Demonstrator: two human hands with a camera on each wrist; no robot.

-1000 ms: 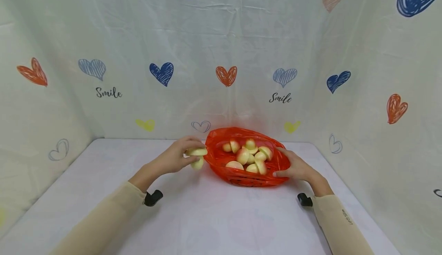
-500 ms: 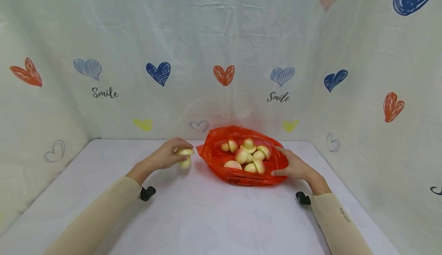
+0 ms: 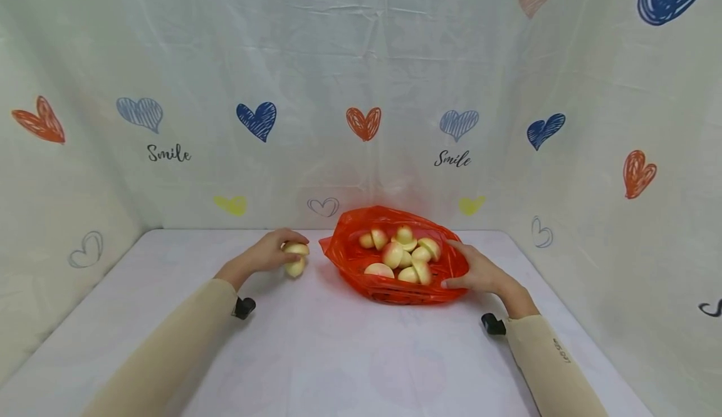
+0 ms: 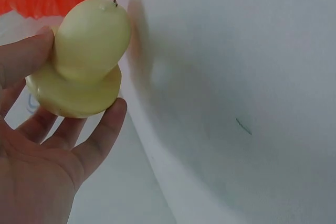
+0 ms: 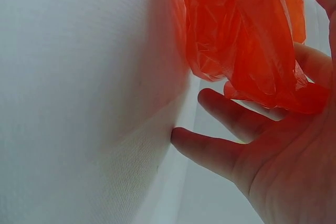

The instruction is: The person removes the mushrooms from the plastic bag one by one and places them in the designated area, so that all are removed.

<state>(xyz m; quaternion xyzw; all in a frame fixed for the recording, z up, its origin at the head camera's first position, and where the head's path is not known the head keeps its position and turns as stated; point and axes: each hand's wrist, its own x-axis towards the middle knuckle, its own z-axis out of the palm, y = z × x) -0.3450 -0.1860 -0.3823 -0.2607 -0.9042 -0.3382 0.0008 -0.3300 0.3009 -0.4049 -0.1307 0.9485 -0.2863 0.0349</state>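
My left hand (image 3: pixel 272 253) holds a pale yellow toy mushroom (image 3: pixel 296 268) low over the table, left of the bag. In the left wrist view, the thumb lies against the mushroom (image 4: pixel 92 40) where stem meets cap, and the fingers support the cap from the other side. A red plastic bag (image 3: pixel 366 215) lies with its mouth spread toward me. Inside are several toy mushrooms (image 3: pixel 393 255) with pinkish caps. My right hand (image 3: pixel 479 271) grips the bag's right side; in the right wrist view, the bag's crumpled edge (image 5: pixel 257 51) hangs between thumb and fingers, two fingers extended below it.
A white cloth covers the table (image 3: pixel 338 354). Behind it and on both sides hangs a pale curtain (image 3: pixel 316 172) printed with hearts. Black wrist cameras sit under both sleeves.
My left hand has moved left, away from the bag, and lowered slightly with the toy mushroom in it. The bag's left corner has sprung outward. My right hand stays at the bag.
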